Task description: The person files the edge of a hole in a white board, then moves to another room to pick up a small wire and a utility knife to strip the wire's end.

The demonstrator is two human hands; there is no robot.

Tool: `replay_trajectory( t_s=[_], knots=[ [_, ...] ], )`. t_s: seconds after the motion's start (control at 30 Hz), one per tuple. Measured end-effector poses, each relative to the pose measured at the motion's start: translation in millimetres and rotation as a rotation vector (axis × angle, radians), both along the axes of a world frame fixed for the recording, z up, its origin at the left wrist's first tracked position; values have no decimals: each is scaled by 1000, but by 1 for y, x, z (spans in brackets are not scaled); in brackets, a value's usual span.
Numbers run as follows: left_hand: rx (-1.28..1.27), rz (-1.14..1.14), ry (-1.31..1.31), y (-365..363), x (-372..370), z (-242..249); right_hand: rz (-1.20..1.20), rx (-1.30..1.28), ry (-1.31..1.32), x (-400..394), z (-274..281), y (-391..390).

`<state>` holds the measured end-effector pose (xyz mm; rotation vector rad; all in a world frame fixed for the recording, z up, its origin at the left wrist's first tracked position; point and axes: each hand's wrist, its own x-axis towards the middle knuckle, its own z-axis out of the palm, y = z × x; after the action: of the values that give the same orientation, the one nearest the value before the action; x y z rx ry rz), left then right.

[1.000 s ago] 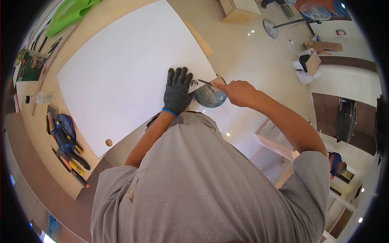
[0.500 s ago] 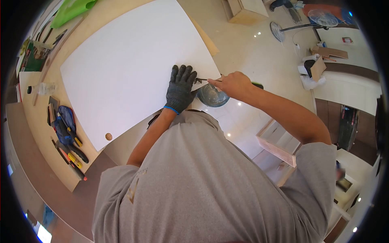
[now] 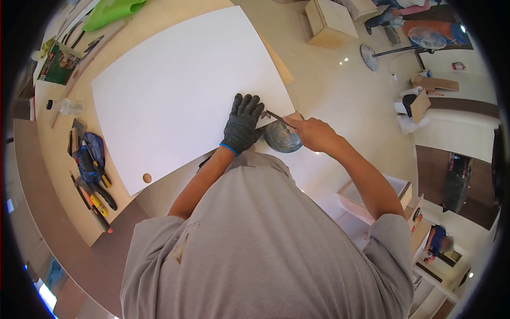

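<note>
My left hand (image 3: 243,123), in a dark knitted glove with a blue cuff, lies flat on a large white panel (image 3: 180,95), fingers stretched out near its right corner. Bare and closed, my right hand (image 3: 316,134) grips a hand tool with a thin dark shaft (image 3: 277,116); its handle is hidden in the fist. The shaft's tip reaches a small dark spot with brownish bits (image 3: 265,114) on the panel, just right of the gloved fingers. A round hole (image 3: 147,178) shows near the panel's lower left corner.
The panel rests on a wooden worktable (image 3: 62,159). On its left are a blue tool pouch (image 3: 93,146), pliers and cutters (image 3: 101,194), a plastic bottle (image 3: 69,106) and green cloth (image 3: 111,13). A round bluish tub (image 3: 281,138) stands below the panel's corner. A fan (image 3: 369,57) and people are farther off.
My right hand has turned, and the tool's shaft now slants down to the right from the panel instead of lying nearly level. The gloved hand keeps its place on the panel; the view has shifted slightly.
</note>
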<state>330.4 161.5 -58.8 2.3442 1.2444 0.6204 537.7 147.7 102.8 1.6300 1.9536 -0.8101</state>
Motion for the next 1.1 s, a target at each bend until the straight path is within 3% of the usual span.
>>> replay_trajectory(
  t_s=[0.13,0.33,0.43,0.63,0.73,0.83,0.93,1.1],
  knots=[
    [32,-32,23,0,-4,0,199,125,-140,4,-17,-7],
    [29,-60,85,-1,-7,6,232,610,-141,4,-42,-13],
    [21,-49,62,-3,-5,8,323,638,-181,-2,-39,6],
    [119,-96,94,-3,-1,6,593,233,-342,-57,-4,48],
    [108,-113,64,-2,-2,3,751,15,-494,-85,-22,83],
    [120,-120,71,-4,0,10,743,31,-483,-89,-21,115],
    [161,-109,109,-4,2,7,377,-244,-414,-60,-21,143],
    [150,-84,67,-5,2,8,424,-142,-336,-29,-20,126]
  ],
)
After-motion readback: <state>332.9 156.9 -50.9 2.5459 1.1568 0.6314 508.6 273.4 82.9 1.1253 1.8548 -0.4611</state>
